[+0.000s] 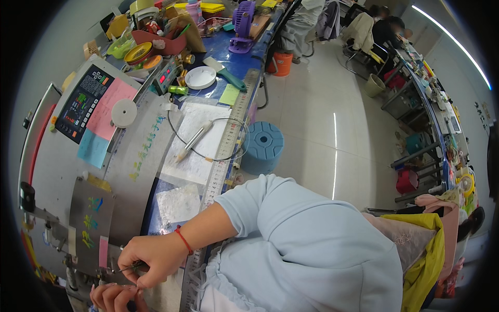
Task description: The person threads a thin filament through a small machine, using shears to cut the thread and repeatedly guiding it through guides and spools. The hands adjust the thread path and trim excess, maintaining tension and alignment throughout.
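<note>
My right hand (156,257), a red cord bracelet (183,239) at its wrist, is closed around a small dark metal hand tool (134,266). Its thin tip points left; whether it is scissors or tweezers I cannot tell. Just below, at the bottom edge, my left hand (117,298) has its fingers curled. The fingertips of both hands meet; anything pinched there is too small to see. Both hands are at the front of a grey metal machine (50,152), beside a steel plate (91,226) bearing coloured handwriting.
A long steel ruler (226,148) runs along the table edge. White paper (199,163) bears a silver pen-like tool (195,141) and looped cable (175,134). Beyond are a green-handled scraper (230,78), white lid (200,77) and purple fan (242,27). A blue stool (263,146) stands beside the table.
</note>
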